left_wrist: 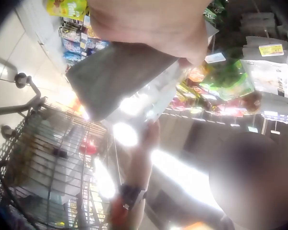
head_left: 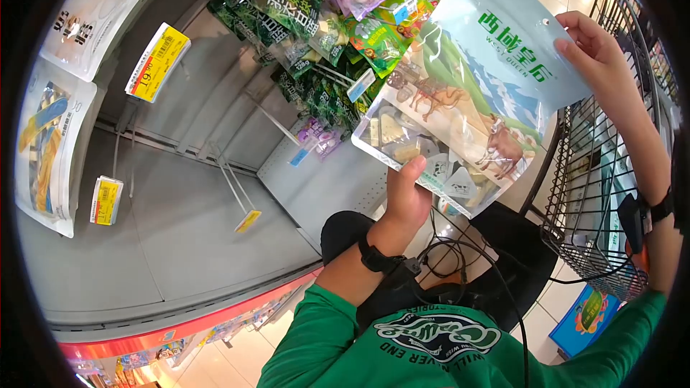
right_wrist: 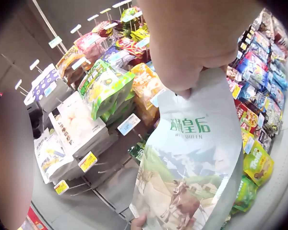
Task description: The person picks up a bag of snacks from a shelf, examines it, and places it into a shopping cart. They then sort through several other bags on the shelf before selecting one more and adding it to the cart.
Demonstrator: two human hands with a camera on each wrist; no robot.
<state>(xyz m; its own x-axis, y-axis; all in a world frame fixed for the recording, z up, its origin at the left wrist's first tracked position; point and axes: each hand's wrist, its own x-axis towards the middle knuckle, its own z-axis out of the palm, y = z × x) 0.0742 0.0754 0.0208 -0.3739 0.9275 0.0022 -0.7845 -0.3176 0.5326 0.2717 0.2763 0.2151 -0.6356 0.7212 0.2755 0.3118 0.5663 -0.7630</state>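
A snack pouch (head_left: 474, 93), pale blue at the top with printed cows and mountains, is held up tilted before me. Wrapped pieces show through its clear lower window. My left hand (head_left: 406, 197) grips the bottom edge, thumb on the front. At the top corner my right hand (head_left: 596, 54) pinches the pouch near its hang hole. From the right wrist, the pouch front (right_wrist: 187, 167) faces the camera, with the left thumb (right_wrist: 139, 223) at its lower edge. The left wrist view shows the pouch's grey side (left_wrist: 120, 76) in shadow below the left hand (left_wrist: 149, 24).
A grey shelf (head_left: 215, 244) with hooks and yellow price tags lies to the left. Green snack bags (head_left: 287, 14) hang behind the pouch, and white pouches (head_left: 54, 144) hang at far left. A wire shopping cart (head_left: 589, 194) stands at right. Black cables (head_left: 460, 251) loop below my hands.
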